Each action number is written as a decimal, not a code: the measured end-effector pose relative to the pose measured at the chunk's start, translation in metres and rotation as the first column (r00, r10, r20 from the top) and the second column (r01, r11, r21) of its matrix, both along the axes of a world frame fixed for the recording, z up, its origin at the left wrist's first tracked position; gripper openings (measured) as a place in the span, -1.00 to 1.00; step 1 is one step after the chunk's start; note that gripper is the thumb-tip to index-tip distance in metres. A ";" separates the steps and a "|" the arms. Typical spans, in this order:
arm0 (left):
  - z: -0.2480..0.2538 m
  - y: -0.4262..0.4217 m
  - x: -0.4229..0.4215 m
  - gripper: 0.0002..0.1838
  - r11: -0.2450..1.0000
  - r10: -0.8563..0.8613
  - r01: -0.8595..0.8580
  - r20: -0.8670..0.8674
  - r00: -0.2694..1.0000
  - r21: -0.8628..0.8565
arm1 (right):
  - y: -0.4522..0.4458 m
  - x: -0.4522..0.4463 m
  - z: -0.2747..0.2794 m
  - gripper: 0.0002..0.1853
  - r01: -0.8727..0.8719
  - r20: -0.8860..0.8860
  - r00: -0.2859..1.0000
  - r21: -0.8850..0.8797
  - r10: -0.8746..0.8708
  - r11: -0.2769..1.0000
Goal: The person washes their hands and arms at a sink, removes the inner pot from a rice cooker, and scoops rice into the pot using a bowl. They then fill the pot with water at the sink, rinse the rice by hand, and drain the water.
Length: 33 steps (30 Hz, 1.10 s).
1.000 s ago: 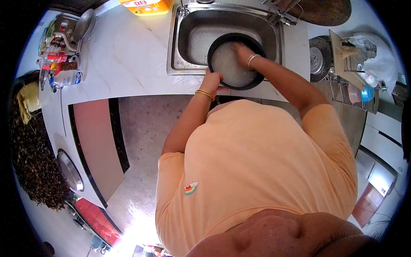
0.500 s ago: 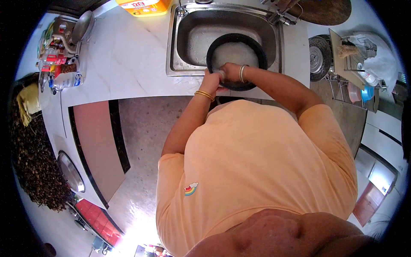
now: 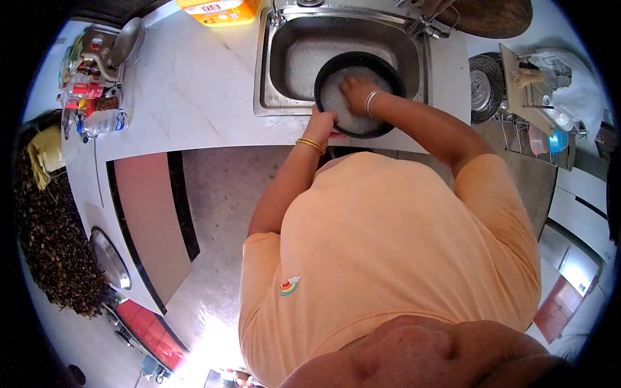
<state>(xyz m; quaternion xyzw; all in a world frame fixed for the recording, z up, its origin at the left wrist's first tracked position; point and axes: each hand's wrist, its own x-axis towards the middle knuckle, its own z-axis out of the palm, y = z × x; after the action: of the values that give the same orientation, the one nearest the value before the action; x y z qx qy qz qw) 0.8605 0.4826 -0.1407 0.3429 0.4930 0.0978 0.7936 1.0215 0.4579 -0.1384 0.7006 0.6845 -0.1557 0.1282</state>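
A round black pot (image 3: pixel 363 58) rests over the front right part of the steel sink, its front edge at the counter. Whitish, cloudy contents (image 3: pixel 334 97) fill it; I cannot tell whether this is only liquid or grains too. My left hand (image 3: pixel 321 123) grips the pot's rim at its near left side, thumb on top. Inside the pot lies my right hand (image 3: pixel 359 94), palm down with the fingers spread, and its fingertips touch the whitish contents. A light bangle circles the right wrist, gold-coloured ones the left.
The steel sink (image 3: pixel 260 84) is set into a white marbled counter (image 3: pixel 194 84). An orange container (image 3: pixel 226 11) stands behind it, a faucet (image 3: pixel 427 29) at the back right. Bottles (image 3: pixel 103 121) and a pan (image 3: pixel 128 40) sit far left. A rack with dishes (image 3: pixel 517 132) is at right.
My right hand has moved from beside the left hand at the near rim to the middle of the pot, and its fingers have spread. The left hand stays at the rim.
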 end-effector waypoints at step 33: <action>-0.006 -0.002 -0.002 -0.51 0.997 -0.022 0.023 -0.016 1.000 0.072 | 0.000 0.016 0.033 -0.66 -0.183 -0.151 0.968 0.109 0.198 0.977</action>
<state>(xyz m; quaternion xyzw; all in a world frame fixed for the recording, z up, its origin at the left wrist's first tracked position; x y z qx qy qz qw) 0.8588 0.4802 -0.1472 0.3775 0.4912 0.1040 0.7781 1.0376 0.4578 -0.1053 0.6218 0.7635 -0.1663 0.0536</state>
